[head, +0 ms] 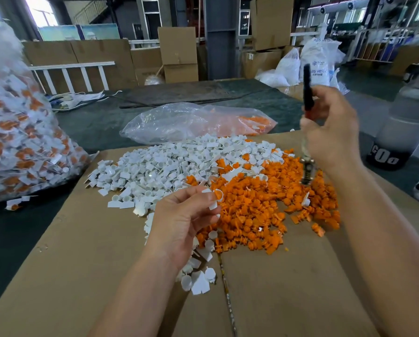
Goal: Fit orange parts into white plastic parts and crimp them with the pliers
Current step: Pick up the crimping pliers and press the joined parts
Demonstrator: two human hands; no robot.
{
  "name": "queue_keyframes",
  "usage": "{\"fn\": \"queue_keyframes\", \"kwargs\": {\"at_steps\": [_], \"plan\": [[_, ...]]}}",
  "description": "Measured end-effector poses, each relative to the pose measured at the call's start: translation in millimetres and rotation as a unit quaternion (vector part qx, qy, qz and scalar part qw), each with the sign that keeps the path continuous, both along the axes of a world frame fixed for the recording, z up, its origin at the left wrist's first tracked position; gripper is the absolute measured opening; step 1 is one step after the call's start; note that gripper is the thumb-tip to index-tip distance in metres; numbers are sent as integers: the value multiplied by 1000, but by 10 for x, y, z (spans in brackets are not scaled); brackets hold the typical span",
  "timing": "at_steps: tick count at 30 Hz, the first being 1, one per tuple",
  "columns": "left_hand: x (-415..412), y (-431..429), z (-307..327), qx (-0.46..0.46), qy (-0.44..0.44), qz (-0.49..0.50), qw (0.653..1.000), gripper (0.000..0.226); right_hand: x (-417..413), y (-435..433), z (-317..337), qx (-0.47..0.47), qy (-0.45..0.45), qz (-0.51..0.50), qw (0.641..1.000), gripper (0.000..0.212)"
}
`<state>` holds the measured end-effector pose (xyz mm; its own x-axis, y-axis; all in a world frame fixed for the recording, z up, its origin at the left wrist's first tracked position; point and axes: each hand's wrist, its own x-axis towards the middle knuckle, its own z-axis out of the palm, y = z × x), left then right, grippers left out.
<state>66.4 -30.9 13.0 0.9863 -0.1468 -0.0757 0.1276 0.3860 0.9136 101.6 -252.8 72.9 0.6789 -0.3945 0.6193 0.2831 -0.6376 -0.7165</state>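
Head view: the person's left hand [184, 220], just below centre, pinches a white plastic part [214, 199] between thumb and fingertips, held just above the line where the two heaps meet. Up at 2 o'clock the right hand [332, 132] is curled round the pliers [307, 93] — black handle pointing up, metal head hanging down over the far side of the orange parts [257, 203]. The tool is blurred, so I cannot tell how its jaws stand. The orange parts lie in a loose heap at 3 o'clock from the left hand, touching the heap of white parts [159, 169], which spreads from 10 to 12 o'clock. A few more white ones trail under the wrist toward 6. Both heaps sit on a cardboard sheet [82, 251] laid over a dark table cover [94, 122]. At 12 o'clock beyond the heaps lies a clear bag [191, 122], mostly slack, with orange pieces in its right end. At 9 o'clock — off the cardboard — a big bag [21, 147] bulges with white-and-orange pieces.
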Motion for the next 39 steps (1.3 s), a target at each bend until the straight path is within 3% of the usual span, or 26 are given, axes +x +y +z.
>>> {"fn": "queue_keyframes", "kwargs": {"at_steps": [5, 8, 12, 19, 23, 27, 33, 36, 39], "plan": [[48, 28, -58, -58, 14, 1, 998, 11, -87, 309, 153, 123, -109, 115, 980, 42], [53, 29, -40, -105, 10, 1, 994, 12, -115, 445, 92, 263, -148, 209, 930, 43], [68, 20, -39, -131, -2, 23, 991, 7, -102, 611, -95, 439, -115, 285, 844, 39], [182, -13, -6, -217, -6, 61, 974, 19, -97, 797, -310, 521, -46, 339, 782, 34], [247, -7, -11, -251, 17, 87, 964, 12, -143, 837, -458, 453, 21, 480, 751, 32], [248, 40, -10, -224, 25, 98, 969, 10, -158, 815, -501, 326, 94, 564, 753, 34], [197, 30, -15, -165, 28, 45, 985, 5, -230, 783, -435, 175, 120, 594, 776, 41], [168, 2, -21, -182, 44, 15, 982, 4, -287, 799, -404, 98, 168, 598, 777, 35], [162, -23, 3, -208, 57, 26, 976, 11, -326, 872, -399, -9, 184, 560, 807, 35]]}}
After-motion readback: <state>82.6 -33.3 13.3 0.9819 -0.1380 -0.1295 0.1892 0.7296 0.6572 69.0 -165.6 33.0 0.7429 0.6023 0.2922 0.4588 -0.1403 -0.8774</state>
